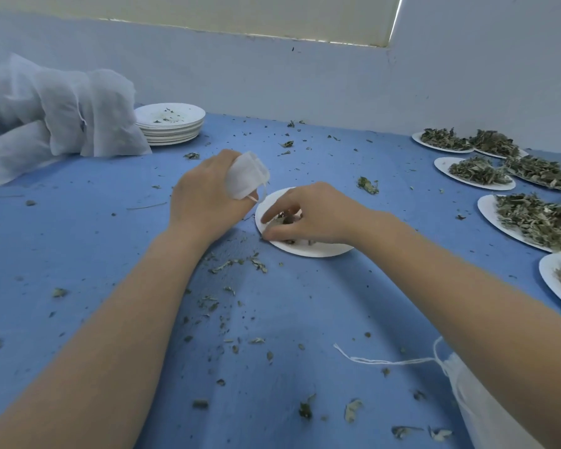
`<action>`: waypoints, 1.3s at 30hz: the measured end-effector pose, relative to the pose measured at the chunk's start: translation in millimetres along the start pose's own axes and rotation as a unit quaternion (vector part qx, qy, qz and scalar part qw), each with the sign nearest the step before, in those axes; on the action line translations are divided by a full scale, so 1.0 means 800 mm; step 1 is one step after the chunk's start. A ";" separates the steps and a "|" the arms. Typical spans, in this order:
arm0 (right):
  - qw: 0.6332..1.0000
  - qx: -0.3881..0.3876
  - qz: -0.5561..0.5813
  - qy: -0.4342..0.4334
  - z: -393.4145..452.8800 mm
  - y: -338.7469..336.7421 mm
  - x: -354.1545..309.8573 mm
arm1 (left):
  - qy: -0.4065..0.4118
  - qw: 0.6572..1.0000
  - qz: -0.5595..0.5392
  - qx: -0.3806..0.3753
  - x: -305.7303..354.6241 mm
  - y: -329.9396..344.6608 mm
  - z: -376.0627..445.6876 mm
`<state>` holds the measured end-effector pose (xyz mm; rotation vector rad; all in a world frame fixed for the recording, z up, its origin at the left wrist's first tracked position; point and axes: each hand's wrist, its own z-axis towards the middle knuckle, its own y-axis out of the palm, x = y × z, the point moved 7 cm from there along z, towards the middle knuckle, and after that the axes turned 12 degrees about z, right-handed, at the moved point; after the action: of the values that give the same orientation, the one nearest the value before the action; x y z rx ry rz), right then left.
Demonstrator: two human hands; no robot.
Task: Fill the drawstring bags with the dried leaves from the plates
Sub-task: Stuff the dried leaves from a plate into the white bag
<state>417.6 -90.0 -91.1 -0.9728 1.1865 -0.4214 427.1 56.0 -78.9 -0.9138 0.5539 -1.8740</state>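
Note:
My left hand (204,196) grips a small white drawstring bag (246,176) just left of a white plate (308,249) in the middle of the blue table. My right hand (308,212) is over that plate, its fingers curled round a pinch of dried leaves (284,219). Only a few leaves are left on this plate. Several plates heaped with dried leaves (531,218) stand at the right.
A stack of emptied plates (170,123) stands at the back left beside a heap of white fabric bags (62,115). More white bags with a loose string (467,390) lie at the near right under my forearm. Leaf crumbs litter the blue cloth (78,254).

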 end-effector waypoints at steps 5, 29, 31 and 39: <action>1.000 0.018 0.007 0.011 -0.013 -0.019 0.018 | 0.000 1.000 0.003 -0.009 0.003 0.001 0.000; 0.986 0.018 -0.107 0.126 -0.013 -0.026 0.053 | 0.013 0.999 0.014 -0.051 0.006 0.011 -0.003; 0.989 0.043 -0.115 0.086 -0.013 -0.025 0.044 | 0.014 0.998 0.014 -0.054 0.007 0.011 -0.004; 0.993 0.084 -0.059 0.053 -0.020 -0.030 0.037 | 0.031 0.996 0.029 -0.078 0.013 0.015 -0.005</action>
<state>418.4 -131.3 -90.0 -0.8851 1.1713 -0.6638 427.5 41.6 -85.9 -0.9326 0.7666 -1.8307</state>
